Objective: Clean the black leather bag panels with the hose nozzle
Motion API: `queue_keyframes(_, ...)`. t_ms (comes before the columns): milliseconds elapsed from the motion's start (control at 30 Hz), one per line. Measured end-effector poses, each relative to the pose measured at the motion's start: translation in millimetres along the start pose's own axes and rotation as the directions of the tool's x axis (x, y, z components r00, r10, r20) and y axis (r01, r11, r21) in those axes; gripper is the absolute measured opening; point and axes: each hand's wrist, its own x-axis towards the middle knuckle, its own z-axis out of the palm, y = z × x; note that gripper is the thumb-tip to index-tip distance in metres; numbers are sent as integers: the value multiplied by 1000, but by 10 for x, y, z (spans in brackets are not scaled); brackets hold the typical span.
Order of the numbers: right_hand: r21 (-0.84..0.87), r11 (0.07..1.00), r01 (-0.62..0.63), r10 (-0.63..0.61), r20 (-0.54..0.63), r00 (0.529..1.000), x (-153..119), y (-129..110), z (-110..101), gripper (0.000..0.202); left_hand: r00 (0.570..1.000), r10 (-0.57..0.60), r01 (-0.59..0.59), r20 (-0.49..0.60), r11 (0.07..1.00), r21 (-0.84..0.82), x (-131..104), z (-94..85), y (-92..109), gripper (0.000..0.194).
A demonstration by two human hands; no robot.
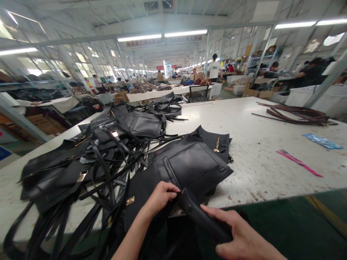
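A black leather bag piece [196, 164] with a stitched pocket panel lies near the table's front edge. My left hand [162, 196] pinches a black edge just below that panel, thumb and forefinger together. On the right, my right hand [235, 231] has its forefinger along a folded black leather part [202, 216], with the thumb under it. This part hangs over the front edge of the table, and its lower end is dark and hard to make out. A gold clasp [130, 200] shows on the black leather left of my left hand.
Black bags and straps [108, 144] are heaped on the left of the white table [252, 155]. At right are pink-handled scissors [299, 163], a blue patterned item [322, 141] and brown straps [298, 115]. A person [215, 68] stands in the background.
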Motion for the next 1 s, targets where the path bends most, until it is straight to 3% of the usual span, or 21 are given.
queue_keyframes(133, 185, 983, 17, -28, 57, 998, 184, -47, -23, 77, 998, 19, -12, 57, 992, -127, -3, -39, -8, 20)
queue_keyframes(300, 267, 963, 46, -67, 71, 995, 396, -155, -80, 73, 1000, -24, 19, -19, 976, -216, 8, -56, -44, 12)
queue_keyframes(500, 297, 953, 52, -34, -68, 997, 213, -143, -223, 72, 991, -100, 77, -88, 970, -232, 41, -32, -33, 13)
queue_keyframes(733, 280, 960, 6, 7, -44, 999, -26, -140, -202, 75, 981, -160, 139, -110, 974, -177, 101, -18, 29, 13)
queue_keyframes(1000, 190, 981, -41, 31, 52, 998, 34, -98, -52, 79, 991, 6, -17, -130, 996, -90, -83, 80, -87, 14)
